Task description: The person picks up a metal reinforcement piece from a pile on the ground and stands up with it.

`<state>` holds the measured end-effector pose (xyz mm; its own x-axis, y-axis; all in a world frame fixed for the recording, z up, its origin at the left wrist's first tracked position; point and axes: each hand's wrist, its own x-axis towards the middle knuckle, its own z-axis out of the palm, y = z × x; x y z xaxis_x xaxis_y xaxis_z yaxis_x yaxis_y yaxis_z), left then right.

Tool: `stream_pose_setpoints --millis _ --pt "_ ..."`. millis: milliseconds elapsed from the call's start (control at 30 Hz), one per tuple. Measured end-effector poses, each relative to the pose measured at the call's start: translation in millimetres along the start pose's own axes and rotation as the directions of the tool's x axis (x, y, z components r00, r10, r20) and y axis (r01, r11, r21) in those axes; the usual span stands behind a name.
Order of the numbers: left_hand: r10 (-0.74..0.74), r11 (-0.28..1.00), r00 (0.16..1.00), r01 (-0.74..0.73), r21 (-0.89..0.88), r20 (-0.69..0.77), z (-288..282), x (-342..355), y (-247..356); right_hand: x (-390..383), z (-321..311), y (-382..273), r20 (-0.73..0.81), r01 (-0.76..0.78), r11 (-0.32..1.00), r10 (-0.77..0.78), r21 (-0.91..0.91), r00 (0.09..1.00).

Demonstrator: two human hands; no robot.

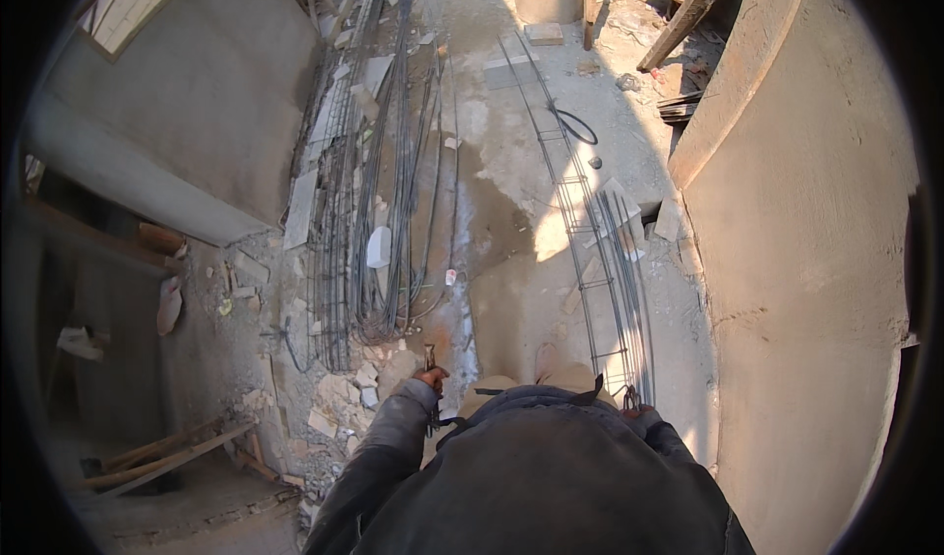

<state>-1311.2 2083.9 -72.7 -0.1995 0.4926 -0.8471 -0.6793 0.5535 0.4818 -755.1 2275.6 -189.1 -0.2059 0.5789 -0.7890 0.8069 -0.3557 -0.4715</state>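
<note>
My left hand [434, 378] is closed around a rusty metal tool that looks like pincers; the head of the pincers [429, 355] sticks up past my fingers. Low on the right, my right hand [641, 416] is partly hidden by my sleeve and jacket. It appears closed on a small bunch of looped dark wire [630, 396]. Just beyond that hand lies a long rebar cage [582, 260] with cross ties, stretching away along the floor. Several loose rebars [629, 280] lie along its right side, their near ends close to my right hand.
A large pile of rebars [379, 172] runs along the left, with a white block [379, 247] on it. Broken rubble [339, 398] lies near my left arm. Plastered walls [801, 231] flank both sides. A black hoop [576, 127] and a slanting timber post [685, 19] stand farther off.
</note>
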Motion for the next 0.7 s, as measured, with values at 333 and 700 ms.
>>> stream_pose_setpoints --millis 333,700 --pt "-0.039 0.616 0.990 0.133 0.776 -0.138 -46 68 29 138 -126 -361 -0.131 0.192 0.975 -0.177 0.109 0.975" --pt "0.229 0.707 0.973 -0.144 0.692 -0.032 -36 285 340 253 -142 -473 -0.265 -0.015 0.974 0.076 0.224 0.961"
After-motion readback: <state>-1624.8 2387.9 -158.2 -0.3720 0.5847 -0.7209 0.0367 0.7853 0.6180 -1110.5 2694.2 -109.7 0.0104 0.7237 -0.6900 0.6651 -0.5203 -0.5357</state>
